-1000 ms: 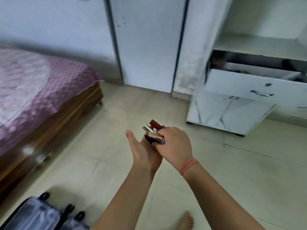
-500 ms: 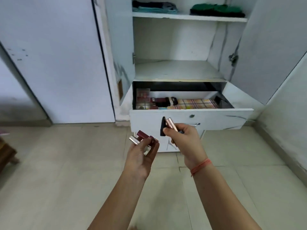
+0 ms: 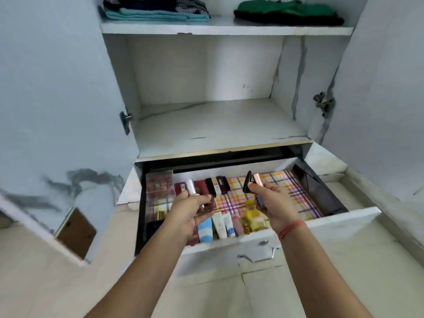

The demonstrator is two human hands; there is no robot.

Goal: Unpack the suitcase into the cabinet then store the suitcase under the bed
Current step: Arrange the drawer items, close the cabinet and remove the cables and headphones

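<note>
The white cabinet [image 3: 218, 125] stands open in front of me with its drawer [image 3: 332, 222] pulled out. My left hand [image 3: 190, 208] hovers over the drawer's left half, shut on a few small cosmetic tubes, one silver and one dark red [image 3: 206, 204]. My right hand [image 3: 275, 205] hovers over the middle, shut on a black tube and a rose-gold tube [image 3: 252, 183]. Inside the drawer lie a row of lipsticks [image 3: 211, 185], a clear palette box [image 3: 158, 191] and several cream tubes [image 3: 218, 226] on a checked liner [image 3: 293, 193]. The suitcase is out of view.
Folded teal and dark clothes [image 3: 156, 10] and green clothes [image 3: 286, 11] lie on the top shelf. The middle shelf [image 3: 218, 127] holds nothing. Both cabinet doors [image 3: 57, 111] stand open at either side. Beige floor tiles [image 3: 344, 283] lie below.
I have turned from the bed and floor toward the cabinet and come close. My hands split the tubes between them and now reach over the open drawer.
</note>
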